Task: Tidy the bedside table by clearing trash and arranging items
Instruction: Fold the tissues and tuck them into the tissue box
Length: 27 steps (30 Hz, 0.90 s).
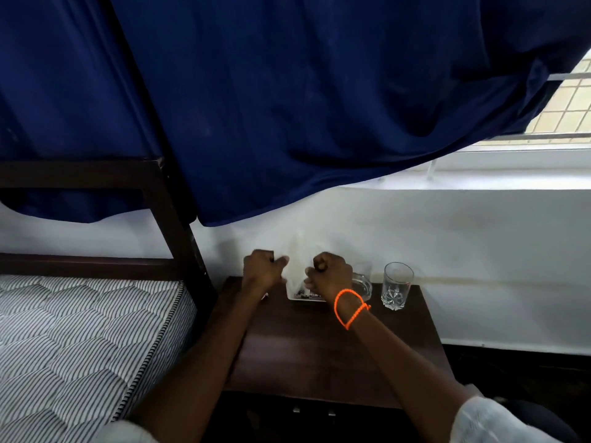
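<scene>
1. My left hand [260, 266] has its fingers [281, 260] curled tight, pinching the left edge of a thin white plastic bag [299, 270].
2. My right hand [331, 270] is curled the same way on the bag's right edge; an orange bracelet [350, 306] circles that wrist.
3. The bag stands upright between my two fists, long axis vertical, mouth toward the wall. Its lower end sits on a white tray [307, 297] at the back of the tabletop [319, 346]; small dark bits show there, too blurred to name.
4. Just beside my right hand I count one clear glass ashtray [363, 284], partly hidden, and one upright clear drinking glass [397, 286] further right, apart from it.
5. One bed [80, 330] with a striped mattress lies at left, and a blue curtain [287, 107] hangs above.
</scene>
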{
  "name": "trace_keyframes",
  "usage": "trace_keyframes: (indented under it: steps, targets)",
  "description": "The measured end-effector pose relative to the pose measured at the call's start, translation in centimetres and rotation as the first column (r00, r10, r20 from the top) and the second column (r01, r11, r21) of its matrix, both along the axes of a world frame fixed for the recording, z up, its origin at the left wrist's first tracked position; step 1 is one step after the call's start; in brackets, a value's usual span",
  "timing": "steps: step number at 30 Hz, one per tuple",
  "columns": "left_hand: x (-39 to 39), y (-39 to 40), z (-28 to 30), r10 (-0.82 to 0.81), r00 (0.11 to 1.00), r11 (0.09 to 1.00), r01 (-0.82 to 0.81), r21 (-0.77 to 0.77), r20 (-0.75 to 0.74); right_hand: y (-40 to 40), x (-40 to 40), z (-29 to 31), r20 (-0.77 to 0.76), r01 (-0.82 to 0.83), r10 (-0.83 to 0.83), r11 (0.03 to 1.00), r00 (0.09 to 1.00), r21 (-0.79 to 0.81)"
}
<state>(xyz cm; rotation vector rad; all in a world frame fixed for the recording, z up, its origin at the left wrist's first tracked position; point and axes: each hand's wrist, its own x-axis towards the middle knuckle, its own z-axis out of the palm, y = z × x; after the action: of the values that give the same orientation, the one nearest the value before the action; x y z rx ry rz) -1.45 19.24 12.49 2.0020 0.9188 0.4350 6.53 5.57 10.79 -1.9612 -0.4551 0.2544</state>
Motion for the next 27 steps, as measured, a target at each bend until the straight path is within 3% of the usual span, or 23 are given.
trace_keyframes:
  steps: [6,15,27]
  targets:
    - [4.7,3.7,1.8,-0.001,0.999,0.995,0.005,-0.099,0.04,5.6,4.3,-0.2,-0.003,0.013,-0.013,0.999,1.0,-0.035]
    - [8.4,6.1,-1.5,-0.027,0.999,0.967,0.021,-0.254,-0.02,8.3,6.4,-2.1,-0.03,0.078,-0.083,0.987,0.996,-0.141]
    - [8.2,6.1,-3.9,-0.019,0.993,0.988,0.001,-0.157,-0.114,7.5,5.7,-3.6,0.024,0.036,-0.031,0.969,0.999,-0.243]
